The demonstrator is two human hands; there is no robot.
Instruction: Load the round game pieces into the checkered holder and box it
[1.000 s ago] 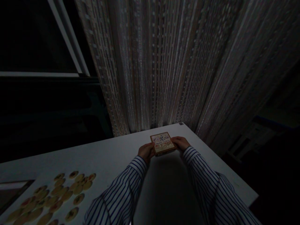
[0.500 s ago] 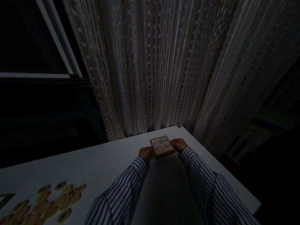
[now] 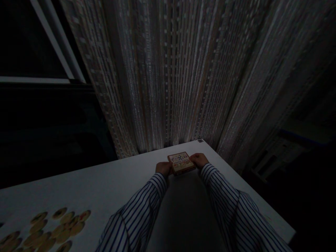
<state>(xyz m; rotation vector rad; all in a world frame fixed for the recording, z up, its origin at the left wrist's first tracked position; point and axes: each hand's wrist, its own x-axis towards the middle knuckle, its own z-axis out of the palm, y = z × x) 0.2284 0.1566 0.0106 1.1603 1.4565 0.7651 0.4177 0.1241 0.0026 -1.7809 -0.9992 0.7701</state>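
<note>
A flat box with a printed lid and brown edges is between my hands near the far right corner of the table. My left hand grips its left side, fingers closed at the edge. At the opposite side, my right hand pinches the box's right edge. Dark characters and a line of lettering show on the lid, too dim to read. Whether the box rests on the tabletop or is held just above it, I cannot tell.
Round wooden game pieces lie in a loose cluster on the white table at lower left. A striped curtain hangs behind the far edge. A small dark square mark is at the far corner. The room is dim.
The view has shifted slightly, so the round pieces appear further left and lower. Both hands keep hold of the box, which looks almost unmoved.
</note>
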